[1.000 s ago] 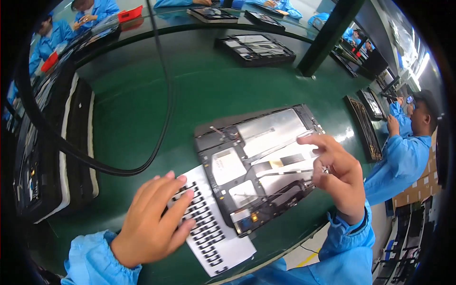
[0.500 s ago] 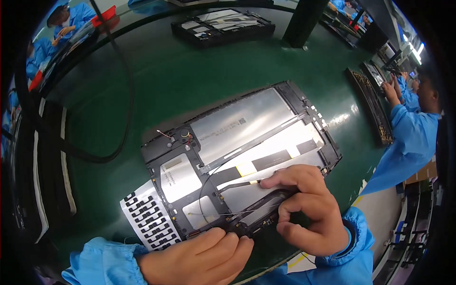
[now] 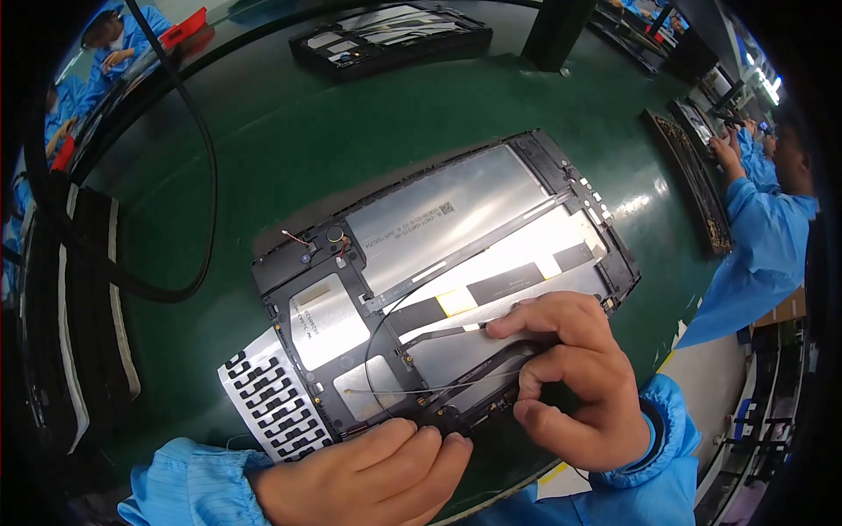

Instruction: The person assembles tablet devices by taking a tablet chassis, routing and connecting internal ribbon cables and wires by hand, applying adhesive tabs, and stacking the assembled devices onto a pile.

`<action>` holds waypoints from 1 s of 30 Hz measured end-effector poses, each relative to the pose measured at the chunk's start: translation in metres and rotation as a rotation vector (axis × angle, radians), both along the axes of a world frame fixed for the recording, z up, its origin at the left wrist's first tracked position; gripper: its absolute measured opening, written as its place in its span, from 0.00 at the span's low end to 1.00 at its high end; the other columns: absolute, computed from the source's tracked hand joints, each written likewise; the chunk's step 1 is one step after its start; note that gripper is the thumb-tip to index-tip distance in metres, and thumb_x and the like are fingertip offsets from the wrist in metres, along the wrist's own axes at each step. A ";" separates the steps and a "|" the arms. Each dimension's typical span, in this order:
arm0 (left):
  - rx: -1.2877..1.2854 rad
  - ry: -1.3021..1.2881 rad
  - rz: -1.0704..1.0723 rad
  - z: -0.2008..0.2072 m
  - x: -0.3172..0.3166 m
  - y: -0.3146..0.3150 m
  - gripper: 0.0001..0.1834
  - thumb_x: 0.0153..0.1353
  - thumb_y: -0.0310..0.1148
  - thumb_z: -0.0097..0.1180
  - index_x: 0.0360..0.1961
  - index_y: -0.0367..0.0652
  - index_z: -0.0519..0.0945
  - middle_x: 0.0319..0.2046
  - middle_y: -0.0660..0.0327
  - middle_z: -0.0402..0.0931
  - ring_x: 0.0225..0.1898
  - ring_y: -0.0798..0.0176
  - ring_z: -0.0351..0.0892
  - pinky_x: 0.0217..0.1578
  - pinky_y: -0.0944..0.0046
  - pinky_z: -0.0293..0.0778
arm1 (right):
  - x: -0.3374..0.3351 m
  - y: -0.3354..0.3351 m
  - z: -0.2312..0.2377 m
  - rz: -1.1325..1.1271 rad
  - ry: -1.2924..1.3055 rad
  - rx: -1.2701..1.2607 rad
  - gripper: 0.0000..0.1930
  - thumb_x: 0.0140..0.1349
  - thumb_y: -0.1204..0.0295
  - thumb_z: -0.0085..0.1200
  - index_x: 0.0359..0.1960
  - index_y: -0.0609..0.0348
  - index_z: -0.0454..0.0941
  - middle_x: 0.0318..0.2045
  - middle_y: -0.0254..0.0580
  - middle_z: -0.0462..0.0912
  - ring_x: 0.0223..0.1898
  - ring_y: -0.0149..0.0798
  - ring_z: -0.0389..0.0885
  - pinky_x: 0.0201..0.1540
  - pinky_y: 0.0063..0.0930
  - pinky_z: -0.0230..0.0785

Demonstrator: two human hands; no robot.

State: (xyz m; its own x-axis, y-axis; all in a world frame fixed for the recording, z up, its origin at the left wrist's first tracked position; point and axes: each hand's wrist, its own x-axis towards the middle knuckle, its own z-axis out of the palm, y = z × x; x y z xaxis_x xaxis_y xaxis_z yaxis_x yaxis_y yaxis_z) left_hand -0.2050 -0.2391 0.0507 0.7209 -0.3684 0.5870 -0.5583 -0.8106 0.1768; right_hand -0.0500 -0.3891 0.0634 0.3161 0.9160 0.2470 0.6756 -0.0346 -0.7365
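An opened tablet [image 3: 443, 223] lies tilted on the green worktop, with silvery battery cells, black housing and thin wires exposed. At its near edge my left hand [image 3: 381, 473] has its fingers pressed together, hiding what they grip. My right hand [image 3: 583, 377] is curled over the near right part. Its index fingertip touches a slim dark strip [image 3: 443, 333]; what the other fingers pinch is hidden. A thin grey wire [image 3: 438, 387] stretches toward that hand, and a black wire [image 3: 367, 351] loops across the frame. Beside the tablet's left end is a white sheet with black pads [image 3: 274, 399].
Another opened tablet [image 3: 390, 39] sits at the back beside a dark post [image 3: 557, 35]. A black cable [image 3: 210, 193] hangs at left, near dark padded racks [image 3: 96, 324]. A long dark tray [image 3: 688, 180] lies at right, by a co-worker in blue [image 3: 763, 237].
The view has shifted slightly. My right hand sits a touch farther right, still curled with its index finger on the dark strip. My left hand stays at the tablet's near edge.
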 end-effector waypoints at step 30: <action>-0.469 -0.052 0.336 -0.022 0.009 -0.044 0.10 0.45 0.24 0.50 0.28 0.28 0.77 0.39 0.49 0.73 0.39 0.54 0.73 0.38 0.62 0.73 | 0.001 -0.007 -0.006 0.029 -0.235 0.186 0.10 0.31 0.80 0.57 0.21 0.63 0.75 0.34 0.46 0.76 0.35 0.46 0.72 0.38 0.33 0.65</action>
State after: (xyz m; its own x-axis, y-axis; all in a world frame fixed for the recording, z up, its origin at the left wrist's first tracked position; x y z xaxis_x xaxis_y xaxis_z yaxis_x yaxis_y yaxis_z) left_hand -0.1961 -0.2836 0.0290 0.7193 0.1840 0.6699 -0.3013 -0.7862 0.5396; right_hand -0.0485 -0.3959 0.0576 0.2047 0.8560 0.4747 0.8269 0.1083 -0.5518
